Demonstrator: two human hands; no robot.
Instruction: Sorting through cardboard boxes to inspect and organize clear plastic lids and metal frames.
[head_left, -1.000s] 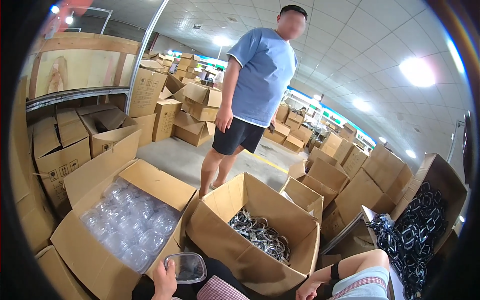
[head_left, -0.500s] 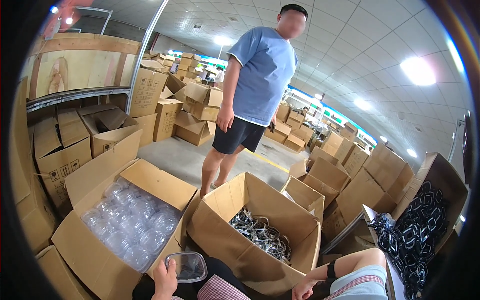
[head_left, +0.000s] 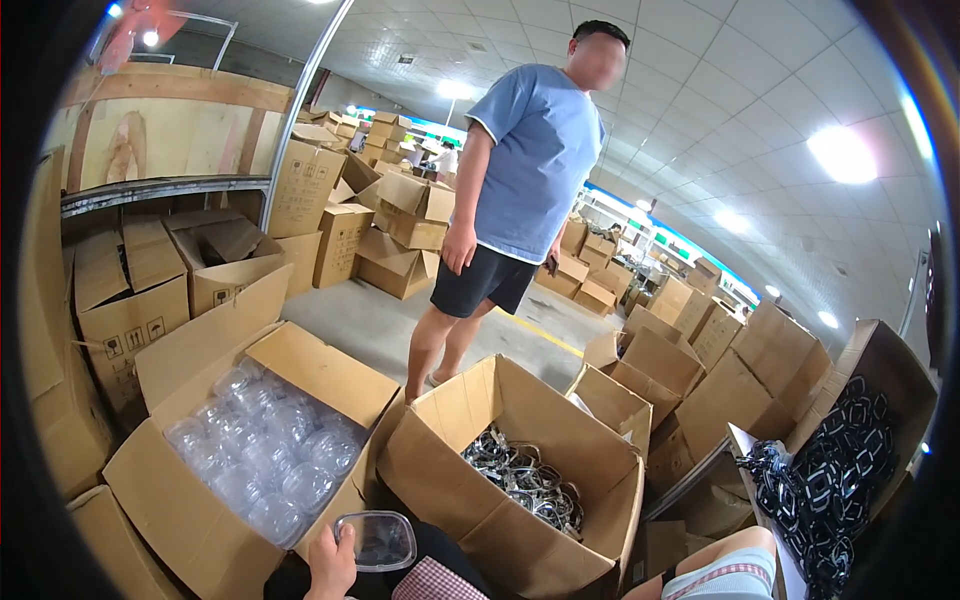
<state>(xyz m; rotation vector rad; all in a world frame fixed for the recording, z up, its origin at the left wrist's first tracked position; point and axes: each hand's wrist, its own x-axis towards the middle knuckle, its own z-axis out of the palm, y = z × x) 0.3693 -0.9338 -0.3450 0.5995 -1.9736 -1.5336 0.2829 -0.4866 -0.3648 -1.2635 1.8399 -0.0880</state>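
Observation:
My left hand (head_left: 332,563) is closed on the rim of a clear plastic container (head_left: 384,541) with rounded corners, its thumb over the near side. The container is held over my lap, and I see nothing inside it. Beside it on the left, an open carton (head_left: 190,505) holds many clear round plastic containers (head_left: 270,440). Right of the container stands a deep open carton (head_left: 480,510) with a tangle of shiny metal and black pieces (head_left: 525,482) at its bottom. My right arm shows only as a pale sleeve and a bit of forearm at the lower edge; the hand is out of view.
On the right, a tilted carton (head_left: 880,345) spills black oblong frame-shaped pieces (head_left: 840,460) onto a white-edged table. A person in a blue shirt (head_left: 530,150) stands just beyond the cartons. Stacked boxes (head_left: 125,300) line the left under a wooden-sided rack (head_left: 180,185).
My right hand has dropped out of view at the lower edge. The left hand still holds the container. The standing person's head has turned toward the right, and the whole view has shifted slightly.

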